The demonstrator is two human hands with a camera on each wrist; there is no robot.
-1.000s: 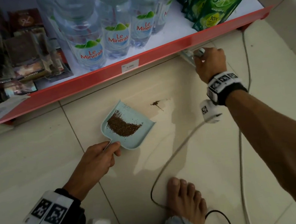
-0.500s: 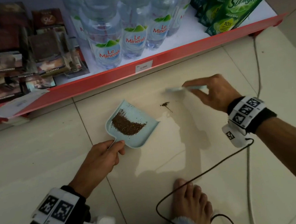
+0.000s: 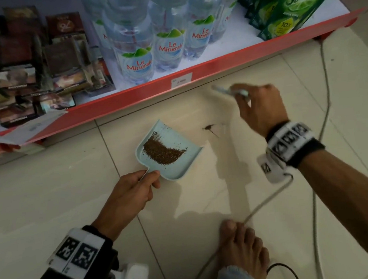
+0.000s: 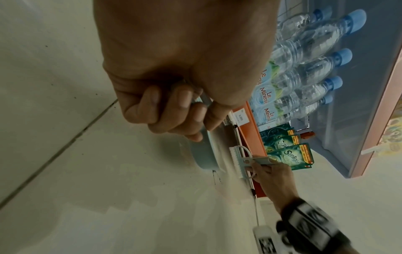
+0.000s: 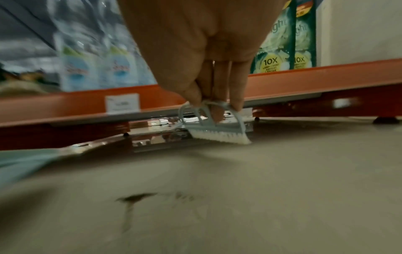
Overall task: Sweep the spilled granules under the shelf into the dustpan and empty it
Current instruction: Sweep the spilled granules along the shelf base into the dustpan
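A pale blue dustpan (image 3: 177, 170) lies on the tiled floor with a heap of brown granules (image 3: 163, 151) inside. My left hand (image 3: 134, 189) grips its handle (image 4: 203, 101), fingers curled round it. A small smear of granules (image 3: 210, 127) stays on the floor to the right of the pan. My right hand (image 3: 258, 107) pinches a small pale blue brush (image 5: 215, 127) with white bristles, held above the floor between the smear and the red shelf edge (image 3: 217, 73). The brush (image 4: 241, 159) is also in the left wrist view, beyond the pan.
The low red shelf carries water bottles (image 3: 135, 47), green detergent packs (image 3: 289, 5) and dark boxes (image 3: 26, 71). A narrow gap (image 5: 152, 127) runs under the shelf. A white cable (image 3: 326, 94) trails along the floor at right. A bare foot (image 3: 240, 248) stands near the bottom.
My right hand pulled the brush out from the shelf edge at far right and brought it left and nearer, to just beyond the floor smear. The dustpan and left hand stayed put.
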